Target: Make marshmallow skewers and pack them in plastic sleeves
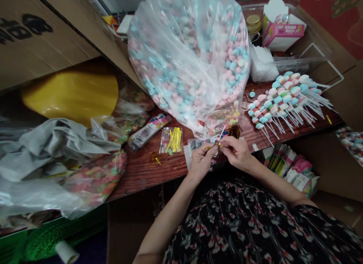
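Observation:
My left hand [202,158] and my right hand [236,152] meet at the table's front edge, both with fingers pinched. Between their fingertips is a bit of gold twist tie [217,143], at a thin white stick [222,132] that points up and away. What hangs below the pinch is mostly hidden by the fingers. Printed clear bags [195,144] lie flat under my hands. To their left is a small packet of gold twist ties [174,140]. Just beyond them sits a dark gold bundle [234,131].
A huge clear bag of pastel marshmallows [181,67] fills the back. Marshmallow skewers [286,97] on white sticks lie right. A bag of colourful candies [96,177] and grey cloth [51,146] are left. Cardboard boxes [56,41] and a pink carton [283,33] stand around.

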A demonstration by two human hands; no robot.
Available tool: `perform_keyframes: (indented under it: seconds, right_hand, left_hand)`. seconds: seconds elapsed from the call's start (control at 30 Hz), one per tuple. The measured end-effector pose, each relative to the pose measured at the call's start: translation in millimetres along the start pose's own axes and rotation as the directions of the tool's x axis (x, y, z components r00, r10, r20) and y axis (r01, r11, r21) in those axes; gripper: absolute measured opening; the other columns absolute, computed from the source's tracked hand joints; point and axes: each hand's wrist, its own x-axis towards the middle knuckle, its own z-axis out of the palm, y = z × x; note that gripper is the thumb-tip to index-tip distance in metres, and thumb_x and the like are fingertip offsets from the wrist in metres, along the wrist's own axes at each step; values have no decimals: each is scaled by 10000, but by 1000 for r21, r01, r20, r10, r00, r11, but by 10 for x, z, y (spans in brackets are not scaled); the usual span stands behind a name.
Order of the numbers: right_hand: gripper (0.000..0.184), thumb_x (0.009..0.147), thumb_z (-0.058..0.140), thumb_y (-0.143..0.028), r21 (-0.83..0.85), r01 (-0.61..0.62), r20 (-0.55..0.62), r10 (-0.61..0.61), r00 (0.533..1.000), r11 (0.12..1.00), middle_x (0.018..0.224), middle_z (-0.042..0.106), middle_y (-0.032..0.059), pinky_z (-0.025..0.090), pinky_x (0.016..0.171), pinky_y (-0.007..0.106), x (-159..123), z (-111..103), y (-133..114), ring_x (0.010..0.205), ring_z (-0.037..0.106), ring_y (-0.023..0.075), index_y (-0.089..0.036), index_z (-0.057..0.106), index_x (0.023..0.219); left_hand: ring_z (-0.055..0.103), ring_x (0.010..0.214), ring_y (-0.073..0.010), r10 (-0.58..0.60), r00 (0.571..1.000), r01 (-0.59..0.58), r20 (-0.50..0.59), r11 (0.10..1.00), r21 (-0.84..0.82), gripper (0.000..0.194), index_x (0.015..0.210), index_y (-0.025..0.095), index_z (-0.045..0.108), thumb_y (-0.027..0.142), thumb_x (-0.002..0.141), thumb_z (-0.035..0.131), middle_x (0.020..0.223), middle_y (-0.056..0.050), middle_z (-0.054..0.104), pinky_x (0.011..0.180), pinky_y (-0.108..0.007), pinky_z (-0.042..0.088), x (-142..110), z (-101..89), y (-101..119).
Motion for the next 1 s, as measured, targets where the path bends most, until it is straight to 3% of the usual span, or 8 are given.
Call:
perform_keyframes:
  seconds: [0.1, 0.27, 0.4, 0.47, 0.53, 0.67, 0.77, 1.0]
  right_hand:
    - [99, 857, 624, -243, 39, -108, -42, 110, 993, 993, 778, 682, 17, 506, 665, 244, -61, 35, 8, 689, 629, 129, -191, 636, 939]
    - [166, 803, 672, -315, 323, -442, 201, 396, 896, 837, 623, 581, -40, 413, 538, 200, -49, -38, 89, 549, 510, 83, -169, 615, 750]
    - [183, 798, 634, -316, 321, -475, 560, 240, 793, 819, 648, 583, -34, 408, 575, 205, 55, -200, 161, 583, 497, 85, -155, 578, 730]
    - [128, 835, 568, -266, 237, -304, 659, 77, 748, 923, 690, 592, -15, 409, 601, 218, 100, -282, 134, 628, 500, 98, -156, 571, 770]
    - [95, 852, 487, -180, 139, 49, 689, -132, 713, 989, 748, 597, 22, 409, 644, 247, 122, -347, 58, 689, 497, 122, -151, 571, 819]
    - [196, 872, 393, -104, 62, 689, 721, -510, 470, 722, 765, 560, 56, 389, 676, 301, 100, -404, -127, 712, 449, 157, -143, 582, 844]
    - [223, 932, 381, -147, 43, 799, 693, -594, 409, 600, 748, 520, 34, 379, 676, 311, 67, -393, -175, 695, 432, 157, -143, 603, 952]
    - [141, 950, 495, -200, 83, 817, 618, -673, 407, 570, 753, 511, 15, 378, 683, 301, 43, -315, -150, 703, 449, 136, -143, 614, 1001]
  left_hand:
    - [491, 573, -83, -8, 1000, 8, 23, 1000, 27, 254, 745, 178, 742, 430, 720, 771, 649, 12, 605, 546, -188, 440, 16, 25, 50]
    - [485, 540, -82, -51, 992, 39, 114, 994, 104, 264, 690, 165, 729, 424, 710, 775, 590, 6, 584, 497, -176, 420, 9, 47, 196]
    - [452, 420, -53, -287, 909, 268, 302, 958, 101, 299, 679, 153, 715, 444, 687, 786, 548, 2, 599, 387, -146, 341, -22, 1, 279]
    - [497, 413, -65, -389, 827, 362, 407, 921, 144, 288, 666, 151, 722, 427, 668, 801, 572, -31, 647, 374, -147, 358, -46, -34, 308]
    - [528, 402, -79, -483, 723, 453, 494, 871, 190, 257, 659, 155, 735, 399, 649, 814, 587, -55, 680, 364, -155, 379, -77, -64, 324]
    - [517, 344, -103, -596, 483, 590, 641, 763, 264, 189, 627, 168, 749, 344, 619, 818, 550, -65, 691, 308, -172, 346, -119, -102, 314]
    - [528, 330, -128, -603, 360, 596, 712, 736, 322, 161, 640, 173, 763, 328, 622, 803, 533, -73, 693, 302, -193, 366, -104, -130, 305]
    - [588, 375, -174, -612, 281, 482, 739, 756, 442, 142, 616, 204, 758, 310, 594, 851, 572, -71, 716, 321, -250, 450, -12, -125, 398]
